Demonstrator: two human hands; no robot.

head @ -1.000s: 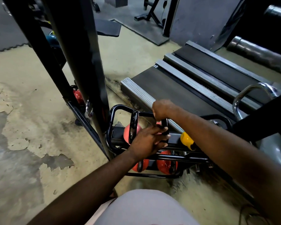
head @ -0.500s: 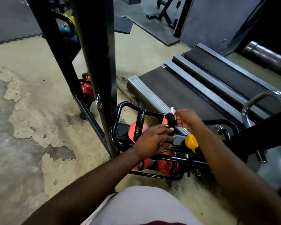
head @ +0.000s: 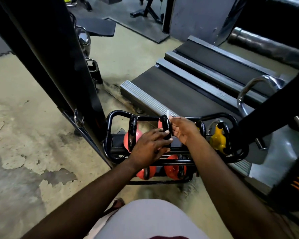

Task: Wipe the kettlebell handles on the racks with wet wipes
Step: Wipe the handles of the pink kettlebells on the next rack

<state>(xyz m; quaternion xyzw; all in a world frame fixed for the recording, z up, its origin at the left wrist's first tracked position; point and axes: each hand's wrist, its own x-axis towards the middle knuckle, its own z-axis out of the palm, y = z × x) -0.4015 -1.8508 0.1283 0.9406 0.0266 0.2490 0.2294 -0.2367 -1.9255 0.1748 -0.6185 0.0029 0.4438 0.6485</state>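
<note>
A low black tube rack [head: 116,114] on the floor holds red and yellow kettlebells on two tiers. My left hand [head: 150,144] rests on the black handle [head: 164,125] of the second red kettlebell on the upper tier, steadying its lower part. My right hand [head: 183,130] pinches a white wet wipe [head: 168,116] against the right side of that handle, near its top. Another red kettlebell with a black handle [head: 133,131] sits to the left. A yellow kettlebell [head: 217,140] sits to the right. Two red kettlebells [head: 174,169] lie on the lower tier.
A thick black machine upright [head: 62,66] stands just left of the rack. Treadmill decks [head: 188,87] lie right behind the rack, with a chrome handrail [head: 248,90] and a black frame at the right. Cracked concrete floor [head: 24,135] spreads to the left.
My right hand has come off the top of the handle to its right side, and the white wipe now shows above my fingers. The view has drifted slightly.
</note>
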